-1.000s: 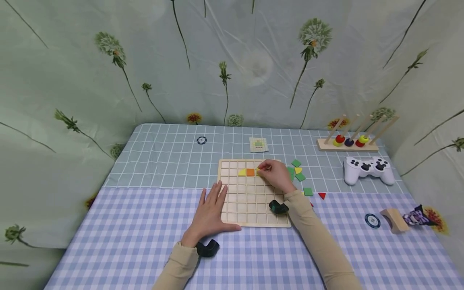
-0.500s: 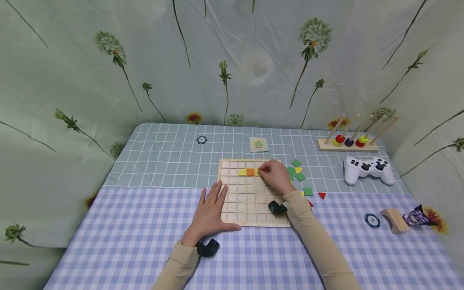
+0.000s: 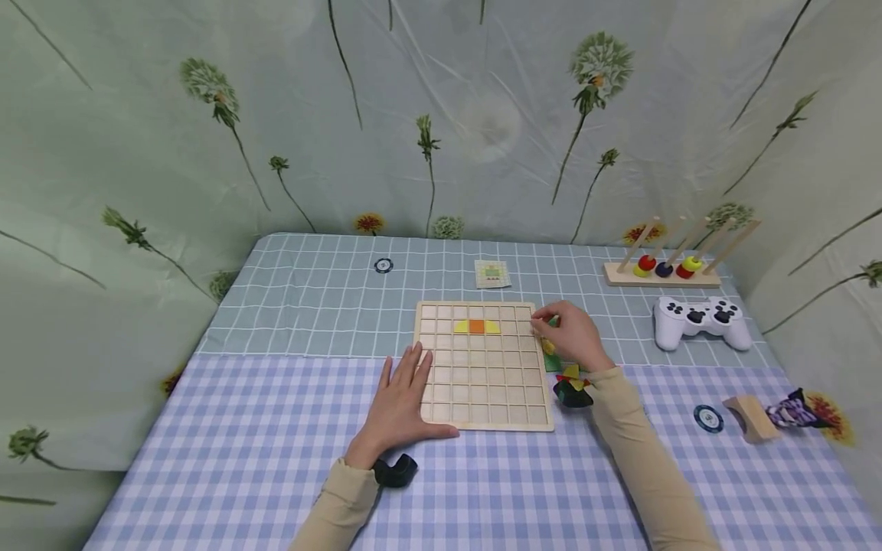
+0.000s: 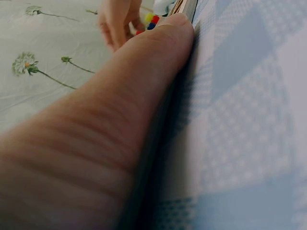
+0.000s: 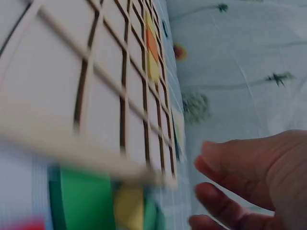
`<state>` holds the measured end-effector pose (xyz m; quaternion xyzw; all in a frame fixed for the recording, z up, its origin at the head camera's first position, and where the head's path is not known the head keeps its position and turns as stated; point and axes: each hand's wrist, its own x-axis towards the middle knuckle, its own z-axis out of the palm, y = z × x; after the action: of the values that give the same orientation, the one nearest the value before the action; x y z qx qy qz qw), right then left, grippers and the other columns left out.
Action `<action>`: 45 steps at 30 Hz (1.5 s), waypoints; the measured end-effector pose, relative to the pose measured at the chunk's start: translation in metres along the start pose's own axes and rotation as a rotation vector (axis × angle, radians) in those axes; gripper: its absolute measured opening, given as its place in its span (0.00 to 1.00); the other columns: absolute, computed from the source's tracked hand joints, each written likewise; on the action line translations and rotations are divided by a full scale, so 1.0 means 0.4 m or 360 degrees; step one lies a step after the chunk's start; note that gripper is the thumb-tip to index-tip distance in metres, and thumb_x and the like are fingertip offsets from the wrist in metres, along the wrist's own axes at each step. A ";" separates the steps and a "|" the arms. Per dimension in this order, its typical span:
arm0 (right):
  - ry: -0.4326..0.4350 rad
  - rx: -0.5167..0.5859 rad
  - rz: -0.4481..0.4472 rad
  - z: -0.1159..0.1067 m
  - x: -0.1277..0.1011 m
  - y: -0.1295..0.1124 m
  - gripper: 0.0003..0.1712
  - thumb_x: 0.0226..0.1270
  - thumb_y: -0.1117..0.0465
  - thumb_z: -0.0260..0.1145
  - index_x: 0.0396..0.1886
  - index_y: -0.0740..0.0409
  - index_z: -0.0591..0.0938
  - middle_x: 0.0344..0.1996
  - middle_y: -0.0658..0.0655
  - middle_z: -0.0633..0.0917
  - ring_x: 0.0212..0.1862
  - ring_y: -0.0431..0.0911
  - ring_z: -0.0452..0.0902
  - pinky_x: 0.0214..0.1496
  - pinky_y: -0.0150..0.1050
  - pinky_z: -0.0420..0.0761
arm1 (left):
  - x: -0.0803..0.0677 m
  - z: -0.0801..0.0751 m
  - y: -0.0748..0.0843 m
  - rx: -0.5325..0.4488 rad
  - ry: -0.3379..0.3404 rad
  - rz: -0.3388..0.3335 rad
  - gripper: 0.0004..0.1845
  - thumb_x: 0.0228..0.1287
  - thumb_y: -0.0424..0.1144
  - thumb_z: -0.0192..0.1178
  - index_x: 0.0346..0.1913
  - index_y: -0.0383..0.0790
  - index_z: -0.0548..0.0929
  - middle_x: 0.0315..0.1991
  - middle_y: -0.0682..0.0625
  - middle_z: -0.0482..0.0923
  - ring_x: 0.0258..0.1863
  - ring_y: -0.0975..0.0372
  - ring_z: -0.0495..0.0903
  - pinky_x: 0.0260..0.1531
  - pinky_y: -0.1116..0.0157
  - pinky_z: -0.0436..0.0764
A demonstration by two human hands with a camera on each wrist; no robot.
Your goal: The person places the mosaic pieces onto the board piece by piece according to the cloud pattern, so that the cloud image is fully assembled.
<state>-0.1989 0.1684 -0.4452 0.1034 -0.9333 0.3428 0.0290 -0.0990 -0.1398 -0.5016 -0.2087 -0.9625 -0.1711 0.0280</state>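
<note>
A wooden grid board (image 3: 485, 375) lies on the table. In one of its upper rows an orange square tile (image 3: 477, 327) sits between two yellow pieces, a left one (image 3: 461, 327) and a right one (image 3: 492, 327). My left hand (image 3: 402, 413) rests with spread fingers along the board's left edge, its thumb at the near edge. My right hand (image 3: 570, 334) hovers by the board's right edge, fingers loosely bent. Nothing shows between its thumb and fingers in the right wrist view. Below it lie green tiles (image 5: 86, 201) and a yellow piece (image 5: 128, 206), partly hidden in the head view.
A small pattern card (image 3: 492, 274) lies behind the board. At the right are a bead rack (image 3: 661, 280), a white game controller (image 3: 701, 323), a blue chip (image 3: 707, 418), a wooden arch block (image 3: 752, 419) and a purple wrapped item (image 3: 792, 412). Another chip (image 3: 383, 265) lies back left.
My right hand has let go of the right yellow piece, which stays beside the orange tile, and has moved right to the loose tiles. My left hand has stayed still.
</note>
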 end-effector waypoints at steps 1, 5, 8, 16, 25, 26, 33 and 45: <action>-0.0021 -0.0016 0.0003 -0.011 -0.006 0.009 0.09 0.63 0.60 0.67 0.36 0.62 0.86 0.33 0.58 0.81 0.28 0.48 0.72 0.27 0.40 0.70 | 0.000 0.000 0.000 0.0005 -0.0005 -0.0004 0.68 0.36 0.80 0.58 0.75 0.37 0.50 0.75 0.42 0.41 0.73 0.53 0.38 0.68 0.49 0.36; -0.0146 -0.0075 0.0035 -0.042 -0.024 0.040 0.08 0.61 0.61 0.68 0.34 0.62 0.85 0.29 0.55 0.81 0.29 0.48 0.72 0.30 0.40 0.71 | 0.000 0.001 -0.003 0.0006 0.0019 0.0009 0.68 0.37 0.80 0.58 0.74 0.36 0.50 0.75 0.41 0.42 0.73 0.52 0.39 0.68 0.49 0.37; -0.0261 -0.0107 0.0089 -0.048 -0.035 0.052 0.07 0.58 0.60 0.71 0.32 0.59 0.85 0.26 0.53 0.79 0.29 0.47 0.72 0.30 0.40 0.71 | 0.000 0.002 -0.004 0.0006 0.0046 0.0030 0.68 0.37 0.80 0.58 0.74 0.35 0.52 0.74 0.40 0.43 0.73 0.51 0.41 0.67 0.47 0.39; -0.0319 -0.0128 0.0173 -0.038 -0.060 0.049 0.11 0.55 0.57 0.73 0.32 0.59 0.83 0.23 0.51 0.76 0.24 0.45 0.68 0.25 0.38 0.66 | 0.001 0.003 -0.002 -0.0002 0.0034 0.0029 0.68 0.36 0.79 0.59 0.74 0.35 0.51 0.74 0.40 0.43 0.73 0.51 0.40 0.68 0.47 0.39; -0.0294 -0.0218 0.0259 -0.033 -0.059 0.033 0.15 0.56 0.54 0.71 0.35 0.60 0.82 0.25 0.51 0.77 0.23 0.45 0.69 0.24 0.37 0.67 | 0.001 -0.001 -0.002 -0.0005 0.0029 0.0021 0.68 0.37 0.79 0.58 0.74 0.35 0.51 0.75 0.40 0.43 0.73 0.51 0.40 0.68 0.47 0.38; -0.0298 -0.0222 0.0280 -0.034 -0.059 0.034 0.15 0.56 0.53 0.71 0.36 0.60 0.82 0.25 0.51 0.77 0.24 0.45 0.69 0.24 0.37 0.67 | 0.001 -0.002 -0.001 -0.0010 0.0023 0.0017 0.68 0.37 0.79 0.58 0.74 0.36 0.51 0.75 0.40 0.43 0.73 0.51 0.40 0.68 0.47 0.38; -0.0284 -0.0153 0.0309 -0.035 -0.053 0.040 0.15 0.54 0.56 0.73 0.34 0.62 0.81 0.27 0.54 0.78 0.28 0.47 0.71 0.27 0.38 0.69 | 0.001 -0.001 -0.001 0.0002 0.0009 0.0004 0.68 0.37 0.79 0.58 0.74 0.36 0.50 0.75 0.41 0.42 0.73 0.52 0.39 0.68 0.48 0.37; -0.0122 0.0028 0.0203 -0.019 -0.064 0.031 0.11 0.56 0.64 0.70 0.29 0.63 0.75 0.24 0.55 0.78 0.23 0.45 0.68 0.22 0.36 0.69 | 0.000 0.000 -0.001 -0.0001 0.0013 0.0003 0.68 0.36 0.79 0.58 0.74 0.35 0.51 0.75 0.41 0.43 0.73 0.52 0.40 0.68 0.48 0.38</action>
<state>-0.1767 0.1867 -0.4504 0.0571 -0.9353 0.3479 -0.0294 -0.0993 -0.1400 -0.5017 -0.2090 -0.9621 -0.1721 0.0321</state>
